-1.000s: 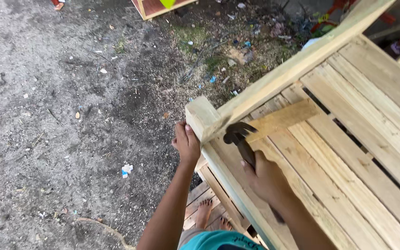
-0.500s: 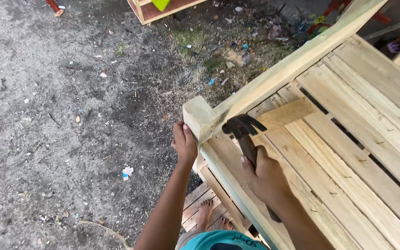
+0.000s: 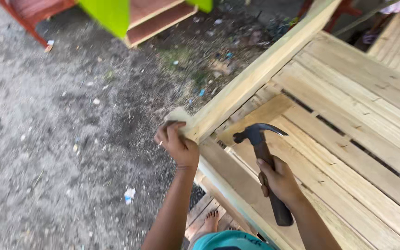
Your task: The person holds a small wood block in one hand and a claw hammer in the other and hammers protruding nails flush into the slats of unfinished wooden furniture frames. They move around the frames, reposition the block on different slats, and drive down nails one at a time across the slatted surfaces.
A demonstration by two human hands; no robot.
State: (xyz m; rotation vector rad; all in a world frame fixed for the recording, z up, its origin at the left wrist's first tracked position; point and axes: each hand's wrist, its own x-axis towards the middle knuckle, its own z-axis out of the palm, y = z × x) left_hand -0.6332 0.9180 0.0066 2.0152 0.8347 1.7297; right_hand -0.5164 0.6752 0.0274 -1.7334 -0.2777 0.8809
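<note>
Right hand (image 3: 278,180) grips claw hammer (image 3: 261,153) — left hand (image 3: 178,144) steadies rail (image 3: 255,76).

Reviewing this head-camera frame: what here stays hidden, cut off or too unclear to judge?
- Head view: the left hand covers the end of the long rail, so any nail or joint under the fingers is hidden.
- The right hand wraps the hammer handle, hiding its middle.
- The slatted wooden frame runs off the right and bottom edges; its full shape is unknown.
- The green and red furniture is cut by the top edge.
</note>
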